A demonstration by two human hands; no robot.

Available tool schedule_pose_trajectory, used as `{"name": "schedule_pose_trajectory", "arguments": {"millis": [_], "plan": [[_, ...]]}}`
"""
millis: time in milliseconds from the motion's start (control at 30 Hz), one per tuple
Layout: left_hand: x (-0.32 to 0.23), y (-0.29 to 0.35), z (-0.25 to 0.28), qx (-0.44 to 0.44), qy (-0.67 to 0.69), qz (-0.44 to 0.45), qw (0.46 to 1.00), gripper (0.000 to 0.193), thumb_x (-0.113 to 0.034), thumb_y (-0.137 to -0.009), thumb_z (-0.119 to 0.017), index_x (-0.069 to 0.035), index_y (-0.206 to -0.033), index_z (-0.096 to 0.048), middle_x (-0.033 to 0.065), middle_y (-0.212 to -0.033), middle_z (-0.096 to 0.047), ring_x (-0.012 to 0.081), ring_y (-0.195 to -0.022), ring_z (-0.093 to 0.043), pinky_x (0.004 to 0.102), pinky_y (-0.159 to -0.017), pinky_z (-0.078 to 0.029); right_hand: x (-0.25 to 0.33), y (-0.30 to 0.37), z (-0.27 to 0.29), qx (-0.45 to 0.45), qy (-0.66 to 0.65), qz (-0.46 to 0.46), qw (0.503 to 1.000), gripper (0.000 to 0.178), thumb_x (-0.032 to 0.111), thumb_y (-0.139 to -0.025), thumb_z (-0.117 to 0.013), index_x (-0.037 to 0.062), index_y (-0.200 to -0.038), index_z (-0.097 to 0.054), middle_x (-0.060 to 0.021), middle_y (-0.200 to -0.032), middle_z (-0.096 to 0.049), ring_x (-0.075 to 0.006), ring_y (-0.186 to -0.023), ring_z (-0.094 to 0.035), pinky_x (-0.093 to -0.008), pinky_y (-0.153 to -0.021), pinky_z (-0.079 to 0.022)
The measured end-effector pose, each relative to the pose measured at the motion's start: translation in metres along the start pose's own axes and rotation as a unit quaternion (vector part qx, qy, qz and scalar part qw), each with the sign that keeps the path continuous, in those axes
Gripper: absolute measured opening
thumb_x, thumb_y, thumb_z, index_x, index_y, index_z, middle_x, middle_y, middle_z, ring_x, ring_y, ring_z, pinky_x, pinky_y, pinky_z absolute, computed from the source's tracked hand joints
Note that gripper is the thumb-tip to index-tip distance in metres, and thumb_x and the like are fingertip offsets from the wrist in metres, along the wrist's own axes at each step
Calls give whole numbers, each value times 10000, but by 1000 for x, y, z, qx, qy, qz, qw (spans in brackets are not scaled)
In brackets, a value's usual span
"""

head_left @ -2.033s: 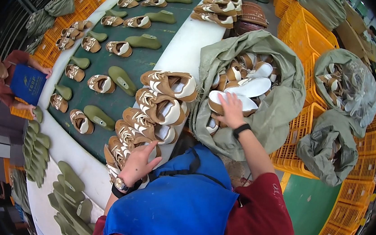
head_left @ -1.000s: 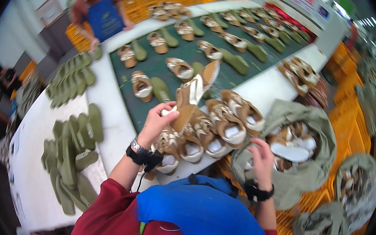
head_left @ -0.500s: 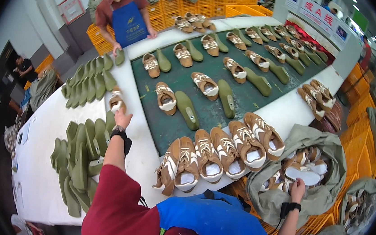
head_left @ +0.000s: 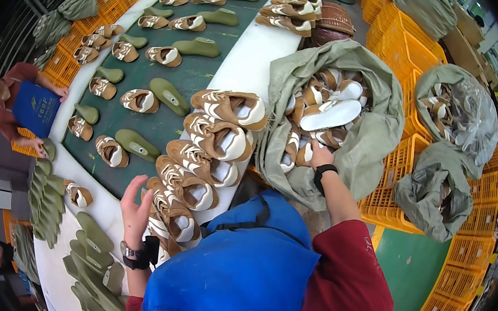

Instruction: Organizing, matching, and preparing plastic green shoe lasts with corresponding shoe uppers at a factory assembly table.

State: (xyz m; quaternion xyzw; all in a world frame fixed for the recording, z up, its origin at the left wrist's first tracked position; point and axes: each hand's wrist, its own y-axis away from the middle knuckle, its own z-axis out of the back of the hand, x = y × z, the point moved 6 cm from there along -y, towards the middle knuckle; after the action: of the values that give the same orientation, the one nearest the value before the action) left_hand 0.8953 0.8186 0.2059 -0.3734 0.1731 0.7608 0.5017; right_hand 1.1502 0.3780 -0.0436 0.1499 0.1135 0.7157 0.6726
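Note:
My right hand reaches into an open grey-green sack, its fingers closed on a tan shoe near the sack's front. Beside it a shoe with its white sole turned up lies on the other shoes. My left hand is raised with fingers apart, holding nothing, just left of a row of brown-and-white lace-up shoes along the white table edge. Left of that hand, a single brown shoe sits on the white table between two groups of green foot-shaped lasts.
A green conveyor belt carries shoes paired with green lasts. Across it, a person in a blue apron touches a last. Yellow crates stand right of the sack, with more shoe-filled sacks on them. Several shoes lie farther along the edge.
The view has swung right. My left hand has left the single shoe on the white table and come back toward the shoe row. My right hand has moved from the white-soled shoe to another.

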Motion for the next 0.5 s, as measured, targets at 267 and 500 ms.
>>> {"name": "schedule_pose_trajectory", "arguments": {"millis": [267,500], "plan": [[-100,0,-72,140,80,-123,979,274,-29,-765,-639,5,-1034,-599,151,-1046,-616,279,-992,-581,342,-873,-439,-37,40,65,-133,-46,17,990,179,102,-703,-638,75,-879,-620,-168,-821,-643,-330,-805,-629,-412,-708,-506],[-104,-12,-146,373,366,79,849,476,-107,-843,-601,-33,-1285,-441,125,-1210,-551,200,-1141,-506,314,-959,-384,59,166,206,-476,-250,330,776,220,12,-652,-630,60,-862,-586,-98,-906,-630,-300,-909,-594,-445,-859,-428]]}}
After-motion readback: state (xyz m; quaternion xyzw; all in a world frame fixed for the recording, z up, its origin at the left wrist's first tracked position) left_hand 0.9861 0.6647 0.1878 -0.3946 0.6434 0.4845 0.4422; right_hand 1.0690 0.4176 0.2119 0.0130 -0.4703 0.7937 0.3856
